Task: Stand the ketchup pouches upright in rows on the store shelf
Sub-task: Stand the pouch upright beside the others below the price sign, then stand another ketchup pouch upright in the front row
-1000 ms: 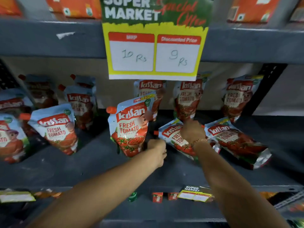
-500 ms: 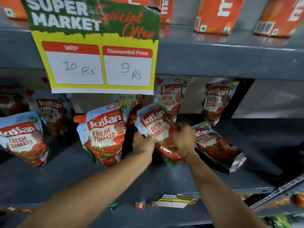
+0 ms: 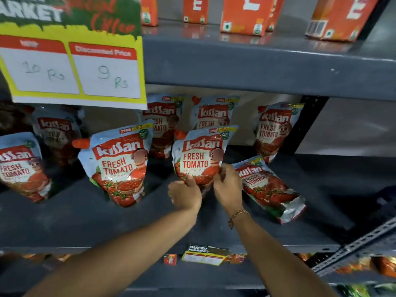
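Observation:
A ketchup pouch with an orange cap stands upright in the front row on the grey shelf. My left hand and my right hand both grip its bottom edge. Another front-row pouch stands upright to its left, and a third at the far left. Several pouches stand in the back row, among them one right behind the held pouch and one at the right. One pouch lies flat on the shelf just right of my right hand.
A yellow price sign hangs from the shelf above at the left. Orange cartons stand on that upper shelf. A dark upright post bounds the shelf at the right. A small label sticks to the shelf's front edge.
Both hands lifted the pouch that lay flat and stood it upright in the front row. My view shifted right and closer to the shelf.

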